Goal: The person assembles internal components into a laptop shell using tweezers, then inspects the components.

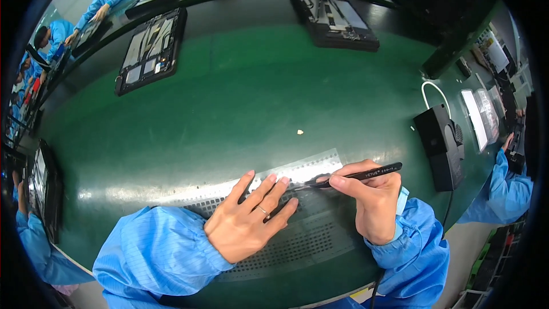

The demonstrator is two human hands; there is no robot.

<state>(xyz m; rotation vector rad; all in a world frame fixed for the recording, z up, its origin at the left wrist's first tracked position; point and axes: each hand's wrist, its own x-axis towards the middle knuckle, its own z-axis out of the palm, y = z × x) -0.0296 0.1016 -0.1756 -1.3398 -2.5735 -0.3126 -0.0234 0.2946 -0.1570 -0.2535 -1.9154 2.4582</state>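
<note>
My left hand point(251, 217) lies flat with spread fingers on a clear plastic sheet point(314, 160) that carries rows of small dark square pieces. A ring shows on one of its fingers. In my right hand point(372, 197) is a pair of black tweezers point(384, 170), held like a pen and pointing left. Their tips reach the sheet beside my left fingertips; whether they grip a piece is too small to tell. Closer to me lies another clear sheet point(291, 247) with rows of small dark pieces, partly beneath my left hand and sleeve.
Opened devices with exposed inner parts rest at the far left point(151, 51) and far right point(334, 18) of the green table point(240, 97). A black box point(439, 146) with a white cable stands on the right. A small pale scrap point(300, 132) lies mid-table. Co-workers in blue sit around.
</note>
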